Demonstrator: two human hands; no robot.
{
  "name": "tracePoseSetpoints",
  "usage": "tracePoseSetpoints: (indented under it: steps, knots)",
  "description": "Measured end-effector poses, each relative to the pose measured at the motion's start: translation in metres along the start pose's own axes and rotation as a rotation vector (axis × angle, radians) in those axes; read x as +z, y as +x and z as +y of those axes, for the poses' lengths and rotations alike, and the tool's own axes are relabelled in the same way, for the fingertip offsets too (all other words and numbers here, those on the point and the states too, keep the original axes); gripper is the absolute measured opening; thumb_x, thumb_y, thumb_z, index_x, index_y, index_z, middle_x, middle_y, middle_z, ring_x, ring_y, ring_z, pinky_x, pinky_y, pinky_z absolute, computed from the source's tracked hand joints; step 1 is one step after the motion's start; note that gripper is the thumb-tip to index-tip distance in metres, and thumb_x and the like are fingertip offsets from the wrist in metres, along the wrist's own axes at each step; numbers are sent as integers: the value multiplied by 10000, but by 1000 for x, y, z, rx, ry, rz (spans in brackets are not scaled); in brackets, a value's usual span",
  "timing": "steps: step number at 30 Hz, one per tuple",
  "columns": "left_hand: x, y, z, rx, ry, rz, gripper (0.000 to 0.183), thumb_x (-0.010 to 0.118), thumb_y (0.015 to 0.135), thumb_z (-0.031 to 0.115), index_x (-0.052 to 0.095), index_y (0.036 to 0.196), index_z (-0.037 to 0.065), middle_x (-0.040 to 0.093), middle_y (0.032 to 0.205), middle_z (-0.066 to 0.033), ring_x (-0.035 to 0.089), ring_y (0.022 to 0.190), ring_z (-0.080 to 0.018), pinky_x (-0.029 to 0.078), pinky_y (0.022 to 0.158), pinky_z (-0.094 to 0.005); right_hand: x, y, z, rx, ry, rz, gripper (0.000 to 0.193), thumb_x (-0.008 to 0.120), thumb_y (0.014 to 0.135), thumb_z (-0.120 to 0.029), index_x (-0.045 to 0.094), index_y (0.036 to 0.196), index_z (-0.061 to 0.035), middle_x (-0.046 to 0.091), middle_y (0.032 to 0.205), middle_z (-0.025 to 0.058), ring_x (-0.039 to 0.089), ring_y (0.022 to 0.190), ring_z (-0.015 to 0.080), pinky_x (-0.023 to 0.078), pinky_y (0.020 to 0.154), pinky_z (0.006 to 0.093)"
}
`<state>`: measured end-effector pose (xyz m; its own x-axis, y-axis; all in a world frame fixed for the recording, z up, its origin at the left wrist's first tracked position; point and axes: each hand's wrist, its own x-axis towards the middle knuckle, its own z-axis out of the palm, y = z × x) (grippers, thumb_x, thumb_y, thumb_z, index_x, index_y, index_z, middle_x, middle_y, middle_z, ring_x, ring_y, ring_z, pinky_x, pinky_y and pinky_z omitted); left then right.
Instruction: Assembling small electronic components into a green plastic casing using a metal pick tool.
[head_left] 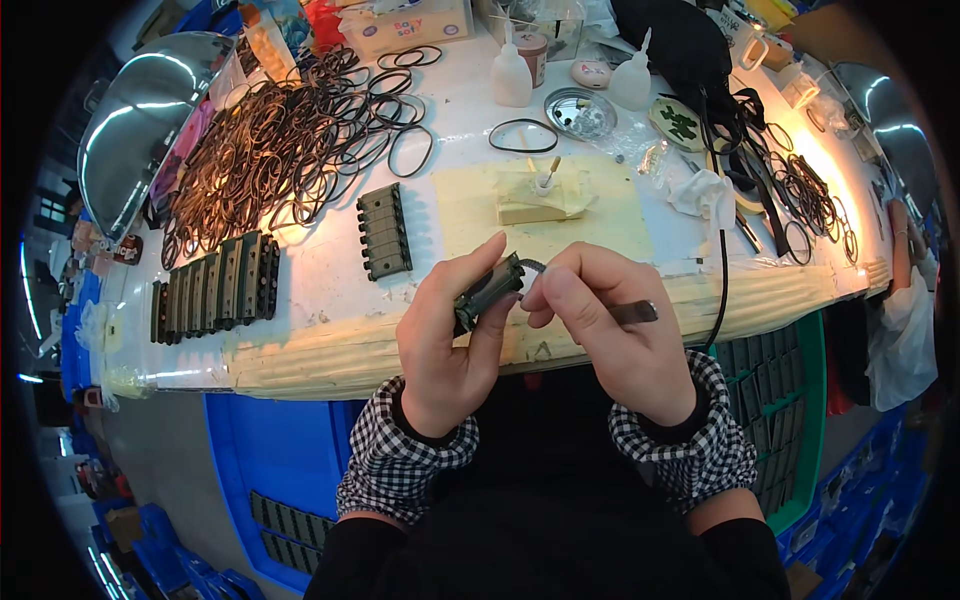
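Observation:
My left hand [447, 335] is closed around a dark green moulded part [490, 296], long and blocky with small knobs along its edge, held tilted above the table's front edge. My right hand [622, 330] pinches a slim metal tool [636, 312], its blunt end sticking out past the fingers; its exact kind is hidden. Between my right fingertips and the part's upper end shows a short curved, ribbed grey piece [533, 266]. Whether this belongs to the tool or is a separate strip, I cannot tell. A similar green part [384, 232] lies left of my hands.
Farther left stands a row of several green parts [218, 288] below a heap of dark rubber loops [290, 140]. Ahead are a pale block [530, 208], squeeze bottles [511, 78] and a round metal dish [580, 113]. Below the table are a blue tray [290, 440] and a green tray [812, 400].

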<state>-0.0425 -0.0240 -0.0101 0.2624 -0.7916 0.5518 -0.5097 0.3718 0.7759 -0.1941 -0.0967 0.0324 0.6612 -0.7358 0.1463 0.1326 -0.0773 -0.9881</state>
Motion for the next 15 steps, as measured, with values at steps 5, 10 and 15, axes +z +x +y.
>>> tracePoseSetpoints:
  steps: [5, 10, 15]
  knots:
    - [-1, 7, -6, 213, 223, -7, 426, 664, 757, -99, 624, 1168, 8, 625, 963, -129, 616, 881, -268, 514, 820, -342, 3, 4, 6, -37, 34, 57, 199, 570, 962, -149, 608, 863, 20, 608, 765, 17, 498, 682, 60, 395, 574, 216]
    - [3, 7, -10, 180, 172, 49, 410, 657, 751, -104, 627, 1145, 8, 620, 981, -129, 612, 887, -284, 516, 803, -359, 12, 3, 13, -219, -158, 167, 146, 589, 926, -93, 614, 860, 34, 580, 718, 38, 471, 620, 73, 383, 556, 225]
    - [4, 5, -12, 245, 237, 64, 433, 645, 718, -122, 624, 1133, -1, 625, 1014, -136, 614, 911, -290, 517, 793, -359, 11, -2, 5, -95, -164, 164, 159, 580, 933, -93, 624, 868, 45, 520, 648, 22, 416, 565, 60, 348, 509, 234]
